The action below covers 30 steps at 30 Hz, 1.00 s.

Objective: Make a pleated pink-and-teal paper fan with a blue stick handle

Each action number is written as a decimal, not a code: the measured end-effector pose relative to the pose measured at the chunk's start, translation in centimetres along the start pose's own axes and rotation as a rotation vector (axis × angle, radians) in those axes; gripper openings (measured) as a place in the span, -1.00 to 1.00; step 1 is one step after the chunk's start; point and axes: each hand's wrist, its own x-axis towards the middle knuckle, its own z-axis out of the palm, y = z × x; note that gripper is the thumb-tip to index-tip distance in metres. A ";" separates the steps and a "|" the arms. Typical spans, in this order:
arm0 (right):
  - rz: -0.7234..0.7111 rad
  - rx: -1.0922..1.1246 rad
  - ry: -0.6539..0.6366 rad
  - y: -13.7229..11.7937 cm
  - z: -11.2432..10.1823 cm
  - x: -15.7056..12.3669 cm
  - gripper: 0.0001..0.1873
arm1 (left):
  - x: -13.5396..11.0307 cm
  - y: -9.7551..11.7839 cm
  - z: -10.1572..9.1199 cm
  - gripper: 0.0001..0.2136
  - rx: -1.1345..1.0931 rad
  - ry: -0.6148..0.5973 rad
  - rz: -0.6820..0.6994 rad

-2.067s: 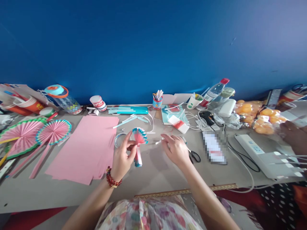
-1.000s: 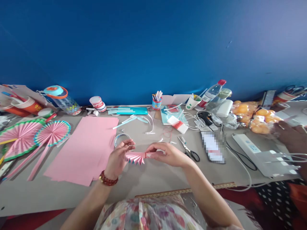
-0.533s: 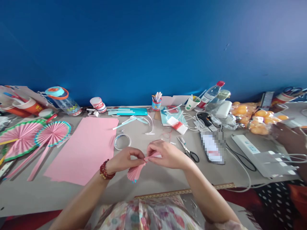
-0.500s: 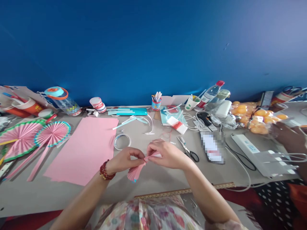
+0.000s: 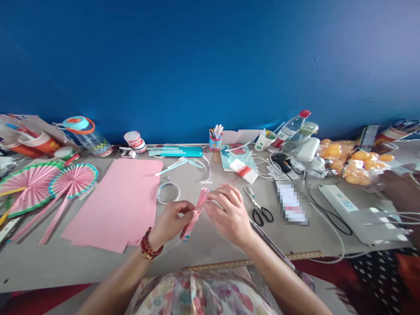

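Observation:
A narrow strip of accordion-folded pink paper (image 5: 188, 229) with blue at its lower end stands tilted over the table between my hands. My left hand (image 5: 173, 221), a red bead bracelet at its wrist, pinches the strip at its middle. A bit of red, like thread, shows at that pinched waist. Against the strip's right side is my right hand (image 5: 229, 212), thumb and forefinger pressed together; what lies between them is too small to make out. Beyond the hands lies a white card wound with red thread (image 5: 243, 169). Black-handled scissors (image 5: 259, 210) rest to the right.
Pink paper sheets (image 5: 111, 203) and a tape roll (image 5: 168, 193) lie left, past them two pleated paper fans (image 5: 72, 180). Blue strips (image 5: 182, 152), a small pen cup (image 5: 215, 139) and a bottle (image 5: 292, 129) line the back. A phone (image 5: 292, 203) and power strip (image 5: 344, 214) are right.
The folded strip has turned more upright, its upper end now showing above my fingers. My right hand has shifted off that end, with its fingers raised. A dark, long object now shows beneath my right forearm.

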 end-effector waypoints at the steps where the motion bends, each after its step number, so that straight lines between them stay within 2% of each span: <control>1: -0.005 -0.011 0.032 -0.1 0.1 -0.1 -0.81 | 0.0 -0.1 0.1 -0.80 0.009 0.010 0.000; 3: -0.012 -0.023 0.065 -0.4 0.3 -0.3 -0.84 | 0.2 -0.2 0.2 -0.80 0.025 0.025 0.007; 9: 0.062 -0.012 0.045 -1.1 0.8 -0.6 -0.88 | 0.1 -0.2 0.4 -0.72 0.021 0.042 0.051; 15: 0.106 -0.043 0.072 -1.6 0.9 -0.9 -0.90 | -0.1 0.2 0.4 -0.74 0.053 0.090 0.063; 19: 0.141 -0.026 0.020 -1.6 0.9 -0.8 -0.88 | -0.2 0.5 0.7 -0.73 0.091 0.118 0.109; 23: 0.105 0.075 -0.040 -1.4 0.9 -0.7 -0.84 | -0.5 0.8 0.9 -0.80 0.156 0.167 0.136; 30: 0.098 0.135 -0.079 -1.1 0.9 -0.5 -0.85 | -1.0 1.0 0.9 -0.87 0.328 0.190 0.271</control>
